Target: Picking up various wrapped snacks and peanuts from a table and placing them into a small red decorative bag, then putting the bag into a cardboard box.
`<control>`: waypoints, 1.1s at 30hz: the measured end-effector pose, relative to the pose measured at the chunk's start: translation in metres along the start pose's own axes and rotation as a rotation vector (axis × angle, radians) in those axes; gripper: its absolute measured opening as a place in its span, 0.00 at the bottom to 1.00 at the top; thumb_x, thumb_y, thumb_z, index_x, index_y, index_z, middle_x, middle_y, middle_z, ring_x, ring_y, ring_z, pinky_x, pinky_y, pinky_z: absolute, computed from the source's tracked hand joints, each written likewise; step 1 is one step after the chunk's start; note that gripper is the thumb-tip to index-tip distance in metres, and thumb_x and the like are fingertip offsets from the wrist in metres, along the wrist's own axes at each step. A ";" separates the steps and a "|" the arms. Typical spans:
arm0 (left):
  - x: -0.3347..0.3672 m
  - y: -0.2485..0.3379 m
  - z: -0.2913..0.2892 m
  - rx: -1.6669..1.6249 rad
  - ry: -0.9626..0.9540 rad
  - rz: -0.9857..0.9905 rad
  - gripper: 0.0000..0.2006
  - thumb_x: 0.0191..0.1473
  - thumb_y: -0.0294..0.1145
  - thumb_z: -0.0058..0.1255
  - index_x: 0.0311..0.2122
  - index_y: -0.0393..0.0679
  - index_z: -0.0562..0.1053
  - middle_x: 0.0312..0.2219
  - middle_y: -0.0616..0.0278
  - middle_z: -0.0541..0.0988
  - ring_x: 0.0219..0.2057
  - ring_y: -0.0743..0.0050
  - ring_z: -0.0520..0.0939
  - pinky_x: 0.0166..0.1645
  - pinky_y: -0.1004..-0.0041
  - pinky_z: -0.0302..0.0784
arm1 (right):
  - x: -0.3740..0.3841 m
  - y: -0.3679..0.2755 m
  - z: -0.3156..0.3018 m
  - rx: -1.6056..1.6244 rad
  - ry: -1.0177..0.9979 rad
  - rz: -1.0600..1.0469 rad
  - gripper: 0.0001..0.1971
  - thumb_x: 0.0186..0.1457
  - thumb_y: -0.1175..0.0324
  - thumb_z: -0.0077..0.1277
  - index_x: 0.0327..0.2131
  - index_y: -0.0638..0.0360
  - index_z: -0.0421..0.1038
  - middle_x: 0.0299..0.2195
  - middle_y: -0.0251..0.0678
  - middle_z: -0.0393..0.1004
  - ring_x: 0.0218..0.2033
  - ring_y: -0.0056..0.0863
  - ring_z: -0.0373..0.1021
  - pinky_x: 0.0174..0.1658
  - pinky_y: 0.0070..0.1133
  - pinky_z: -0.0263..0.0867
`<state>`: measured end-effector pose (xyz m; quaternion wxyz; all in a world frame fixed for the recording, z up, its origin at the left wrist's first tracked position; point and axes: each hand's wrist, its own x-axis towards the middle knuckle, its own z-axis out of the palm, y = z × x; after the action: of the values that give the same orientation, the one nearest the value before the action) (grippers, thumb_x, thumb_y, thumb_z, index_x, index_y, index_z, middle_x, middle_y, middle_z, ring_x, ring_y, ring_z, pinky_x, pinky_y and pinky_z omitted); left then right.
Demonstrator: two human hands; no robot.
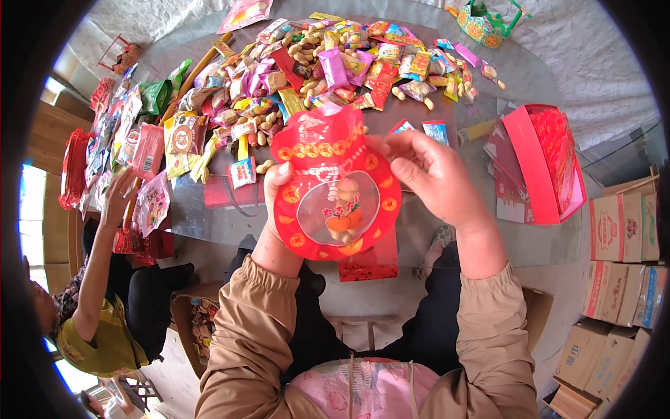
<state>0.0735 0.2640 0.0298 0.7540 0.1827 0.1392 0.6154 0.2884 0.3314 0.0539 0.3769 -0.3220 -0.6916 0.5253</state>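
In front of me is a round red gift pouch (328,237) with gold coin prints, a white drawstring at its neck and a clear window with peanuts behind it. My left hand (276,199) grips the pouch by its left side, thumb in front and the other fingers behind it. At the upper right edge of the pouch, beside the neck, is my right hand (436,174) with bent fingers drawn together. What its fingertips hold, perhaps the string, is too small to make out. Below the pouch, a flat red packet (370,260) is partly covered by it.
A large heap of wrapped sweets and peanuts (314,66) covers the table's far side. An open red box (520,167) of red pouches stands right. At left, a person (105,307) reaches toward stacked snack packets (129,140). Cardboard cartons (614,293) are piled far right.
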 end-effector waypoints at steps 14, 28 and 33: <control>0.014 -0.013 -0.031 0.507 0.257 0.092 0.26 0.72 0.47 0.38 0.61 0.35 0.65 0.56 0.51 0.76 0.59 0.60 0.76 0.64 0.59 0.70 | 0.004 -0.011 -0.023 -0.184 0.169 -0.088 0.09 0.64 0.70 0.55 0.31 0.66 0.71 0.23 0.30 0.70 0.26 0.14 0.62 0.31 0.20 0.63; 0.013 -0.019 -0.033 0.615 0.304 0.110 0.23 0.73 0.51 0.34 0.47 0.41 0.75 0.41 0.68 0.81 0.41 0.83 0.80 0.47 0.78 0.74 | 0.000 -0.024 -0.022 -0.142 0.026 0.020 0.08 0.69 0.69 0.48 0.40 0.63 0.74 0.33 0.27 0.78 0.32 0.11 0.68 0.37 0.15 0.65; 0.018 -0.018 -0.015 0.453 0.314 0.213 0.19 0.73 0.45 0.38 0.49 0.40 0.75 0.42 0.67 0.82 0.41 0.82 0.82 0.46 0.78 0.77 | 0.002 -0.022 -0.020 -0.116 0.083 0.008 0.08 0.66 0.71 0.51 0.33 0.64 0.73 0.26 0.28 0.74 0.29 0.13 0.67 0.34 0.18 0.65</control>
<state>0.0861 0.2799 0.0087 0.5944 0.2626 0.3680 0.6651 0.3034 0.3378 0.0790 0.3838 -0.3678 -0.7033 0.4720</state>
